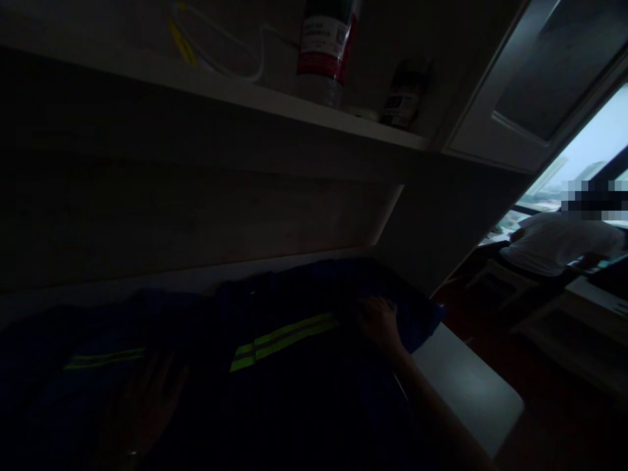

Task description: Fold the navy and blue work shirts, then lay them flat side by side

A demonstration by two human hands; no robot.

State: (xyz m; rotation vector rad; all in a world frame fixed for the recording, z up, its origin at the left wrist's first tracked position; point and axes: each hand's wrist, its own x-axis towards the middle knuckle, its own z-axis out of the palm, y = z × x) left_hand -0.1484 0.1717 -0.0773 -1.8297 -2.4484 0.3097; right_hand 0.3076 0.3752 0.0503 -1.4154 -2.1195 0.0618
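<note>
The scene is very dark. A dark blue work garment (304, 373) with yellow-green reflective stripes (284, 337) lies spread on a white table (466, 386). My right hand (377, 324) rests on the garment near its far right edge, fingers curled down onto the cloth. My left hand (147, 399) lies flat on the garment at the lower left, fingers spread, close to a second reflective stripe (105, 358).
A white shelf (275, 98) above holds a bottle with a red and white label (324, 52), a small dark bottle (405, 95) and a white cable (220, 46). At right, a person in a white shirt (559, 245) sits by a bright window.
</note>
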